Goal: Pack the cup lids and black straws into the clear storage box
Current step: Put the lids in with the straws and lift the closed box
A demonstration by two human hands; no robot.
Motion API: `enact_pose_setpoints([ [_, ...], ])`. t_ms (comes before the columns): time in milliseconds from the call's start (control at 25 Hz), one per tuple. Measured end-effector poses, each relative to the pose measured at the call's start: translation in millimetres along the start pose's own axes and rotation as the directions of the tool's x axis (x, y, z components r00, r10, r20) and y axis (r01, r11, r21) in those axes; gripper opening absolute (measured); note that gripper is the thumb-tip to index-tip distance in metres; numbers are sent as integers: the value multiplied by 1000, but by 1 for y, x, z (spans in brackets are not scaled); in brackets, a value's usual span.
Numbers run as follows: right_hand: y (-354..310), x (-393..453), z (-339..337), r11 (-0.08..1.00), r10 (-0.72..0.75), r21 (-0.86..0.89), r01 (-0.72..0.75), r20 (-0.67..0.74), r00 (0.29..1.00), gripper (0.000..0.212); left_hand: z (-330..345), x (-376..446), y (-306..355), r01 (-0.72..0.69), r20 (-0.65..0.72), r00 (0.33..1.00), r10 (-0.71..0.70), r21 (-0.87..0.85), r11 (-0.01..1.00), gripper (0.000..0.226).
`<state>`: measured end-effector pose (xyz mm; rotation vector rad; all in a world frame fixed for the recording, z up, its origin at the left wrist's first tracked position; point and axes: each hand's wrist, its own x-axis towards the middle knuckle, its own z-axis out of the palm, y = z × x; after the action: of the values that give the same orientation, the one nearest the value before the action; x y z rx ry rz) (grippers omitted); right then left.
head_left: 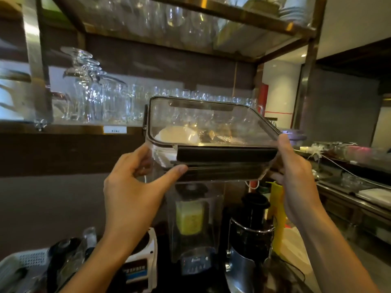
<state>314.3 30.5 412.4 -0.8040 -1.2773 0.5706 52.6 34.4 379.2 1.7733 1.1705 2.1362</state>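
The clear storage box (pixel 213 115), with a clear lid and dark clasps, is held up in the air in front of the glass shelf. My left hand (pixel 135 182) grips its near left corner, thumb under the front clasp. My right hand (pixel 296 176) grips its right end, thumb on the rim. Through the lid I see a white cup lid (pixel 177 135) lying inside at the left. Dark and amber shapes lie beside it, too blurred to name. I cannot make out the black straws.
A shelf (pixel 69 129) of drinking glasses runs behind the box, with another glass shelf above. Below stand a blender (pixel 194 225), a black juicer (pixel 251 235), a yellow item (pixel 277 214) and a white basket (pixel 27 261). A steel counter (pixel 347 193) extends at the right.
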Motion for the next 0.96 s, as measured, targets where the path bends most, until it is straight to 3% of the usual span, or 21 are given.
enact_pose_setpoints([
  [160, -4, 42, -26, 998, -57, -13, 58, 57, 997, 48, 36, 36, 5, -15, 38, 999, 17, -44, 999, 75],
  [280, 4, 79, -52, 985, -110, -118, 124, 123, 986, 42, 68, 62, 7, -35, 23, 999, 35, -9, 999, 87],
  [400, 18, 121, -79, 972, -110, -199, 128, 97, 989, 41, 106, 87, 7, -36, 79, 996, 34, 19, 999, 90],
  [520, 33, 159, -99, 965, -103, -233, 123, 94, 990, 37, 143, 106, 8, -40, 131, 991, 31, 70, 997, 74],
  [640, 47, 197, -124, 956, -109, -261, 130, 93, 990, 30, 183, 124, 9, 8, 212, 977, -20, 55, 998, 28],
  [840, 69, 248, -147, 956, -67, -282, 80, 57, 996, 30, 238, 146, -10, -16, 265, 964, -17, 120, 993, 39],
  [960, 85, 274, -156, 953, -45, -297, 56, 42, 998, 27, 261, 158, -16, -30, 268, 963, -9, 138, 990, 29],
])
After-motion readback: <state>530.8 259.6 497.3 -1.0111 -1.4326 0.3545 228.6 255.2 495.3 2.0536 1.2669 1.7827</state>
